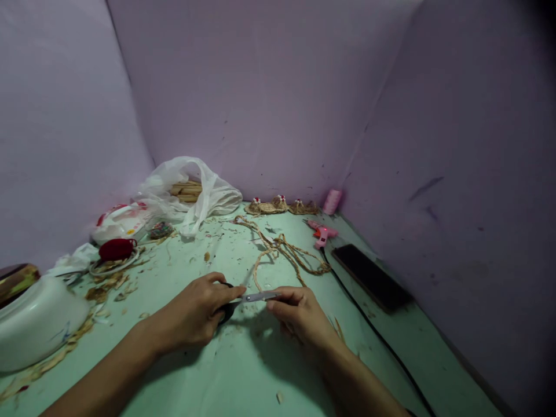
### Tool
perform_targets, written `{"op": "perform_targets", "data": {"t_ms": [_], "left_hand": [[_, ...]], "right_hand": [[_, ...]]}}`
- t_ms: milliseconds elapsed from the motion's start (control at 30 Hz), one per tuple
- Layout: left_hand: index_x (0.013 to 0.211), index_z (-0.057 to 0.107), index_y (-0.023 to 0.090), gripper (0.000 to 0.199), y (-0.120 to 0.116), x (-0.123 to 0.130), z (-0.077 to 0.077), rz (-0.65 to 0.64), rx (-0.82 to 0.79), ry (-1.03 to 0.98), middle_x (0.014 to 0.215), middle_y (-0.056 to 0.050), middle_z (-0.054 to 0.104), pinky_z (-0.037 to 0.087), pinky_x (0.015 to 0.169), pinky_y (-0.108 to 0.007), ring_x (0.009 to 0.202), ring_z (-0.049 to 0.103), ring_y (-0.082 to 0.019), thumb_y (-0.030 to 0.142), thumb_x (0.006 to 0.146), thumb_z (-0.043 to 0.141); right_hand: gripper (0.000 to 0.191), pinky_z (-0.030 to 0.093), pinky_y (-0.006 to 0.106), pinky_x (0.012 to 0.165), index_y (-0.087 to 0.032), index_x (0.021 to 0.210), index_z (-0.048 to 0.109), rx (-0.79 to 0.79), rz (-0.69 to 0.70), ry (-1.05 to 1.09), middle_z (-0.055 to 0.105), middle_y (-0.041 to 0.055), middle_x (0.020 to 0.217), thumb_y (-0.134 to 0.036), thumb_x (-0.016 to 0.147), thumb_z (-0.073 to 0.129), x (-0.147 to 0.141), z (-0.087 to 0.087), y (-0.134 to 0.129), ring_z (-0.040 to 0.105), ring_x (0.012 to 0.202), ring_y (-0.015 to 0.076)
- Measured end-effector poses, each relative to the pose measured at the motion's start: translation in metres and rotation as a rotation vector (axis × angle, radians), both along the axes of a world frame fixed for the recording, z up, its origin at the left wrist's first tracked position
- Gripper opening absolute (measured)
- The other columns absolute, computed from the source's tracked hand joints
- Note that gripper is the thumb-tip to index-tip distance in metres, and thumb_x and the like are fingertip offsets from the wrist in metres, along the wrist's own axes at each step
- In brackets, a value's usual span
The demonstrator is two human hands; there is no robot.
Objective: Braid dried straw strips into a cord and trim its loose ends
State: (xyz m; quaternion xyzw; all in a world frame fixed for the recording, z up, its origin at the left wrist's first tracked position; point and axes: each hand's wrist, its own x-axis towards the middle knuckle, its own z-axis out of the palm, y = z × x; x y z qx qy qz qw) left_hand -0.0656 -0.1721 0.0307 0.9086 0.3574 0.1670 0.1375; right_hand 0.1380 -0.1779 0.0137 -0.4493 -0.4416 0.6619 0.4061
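Left hand (189, 315): fingers closed around the handles of the scissors (258, 296)
Right hand (306, 318): thumb and fingers together at the blade tips; cannot tell what they pinch
Cord (280, 249): looped mid-tabletop (217, 376), one strand reaching the blades, apparently for trimming
Blades: closing them calls for clear fingertips

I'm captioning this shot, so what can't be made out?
Head view:
- What the right hand pinches: hidden by its fingers.
- White container's left side: cut off by left edge.
- Black cord's far end: cut off by bottom edge.
- Packet's print: too small and blurred.
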Motion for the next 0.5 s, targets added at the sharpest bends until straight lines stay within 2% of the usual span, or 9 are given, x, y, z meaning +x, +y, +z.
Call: {"op": "perform_targets", "data": {"t_ms": [100, 200, 267, 367, 500], "left_hand": [[0.103, 0.056, 0.019, 0.041, 0.005, -0.002, -0.003, 0.119, -0.085, -0.144, 0.082, -0.003, 0.063, 0.044, 0.072, -0.025, 0.076, 0.057, -0.014, 0.008, 0.067, 0.042], [0.1, 0.055, 0.016, 0.031, 0.014, -0.009, -0.006, 0.424, -0.168, -0.241, 0.07, -0.001, 0.062, 0.043, 0.059, -0.023, 0.062, 0.056, -0.013, 0.02, 0.071, 0.045], [0.095, 0.058, 0.017, 0.029, 0.022, -0.018, -0.008, 0.601, -0.132, -0.105, 0.063, -0.001, 0.061, 0.039, 0.05, -0.022, 0.056, 0.055, -0.014, 0.023, 0.069, 0.046], [0.08, 0.062, 0.019, 0.023, 0.029, -0.034, -0.011, 0.759, 0.003, 0.253, 0.067, -0.007, 0.063, 0.034, 0.047, -0.024, 0.06, 0.058, -0.02, 0.023, 0.066, 0.044], [0.069, 0.063, 0.016, 0.021, 0.03, -0.045, -0.008, 0.854, -0.098, 0.525, 0.072, -0.014, 0.065, 0.038, 0.056, -0.032, 0.066, 0.059, -0.026, 0.021, 0.064, 0.044]], "right_hand": [[0.019, 0.019, 0.017, 0.029, -0.012, 0.067, 0.064, -0.073, -0.031, 0.028, 0.035, -0.0109, 0.031, -0.025, 0.053, 0.068, 0.0, 0.0, 0.0, 0.025, 0.025, 0.0015], [0.025, 0.018, 0.018, 0.03, -0.012, 0.073, 0.065, -0.115, -0.042, 0.055, 0.037, -0.0102, 0.032, -0.026, 0.052, 0.069, 0.0, 0.0, 0.0, 0.025, 0.026, 0.0019], [0.025, 0.018, 0.018, 0.031, -0.012, 0.073, 0.065, -0.111, -0.032, 0.065, 0.04, -0.0092, 0.033, -0.026, 0.052, 0.069, -0.001, 0.0, -0.001, 0.026, 0.027, 0.0019], [0.026, 0.019, 0.018, 0.031, -0.012, 0.073, 0.064, -0.096, -0.029, 0.071, 0.043, -0.0082, 0.037, -0.024, 0.051, 0.07, -0.002, 0.001, -0.002, 0.028, 0.028, 0.002], [0.031, 0.016, 0.019, 0.031, -0.012, 0.077, 0.064, -0.096, -0.018, 0.061, 0.046, -0.0081, 0.041, -0.023, 0.049, 0.07, -0.003, 0.0, -0.004, 0.028, 0.028, 0.0014]]}}
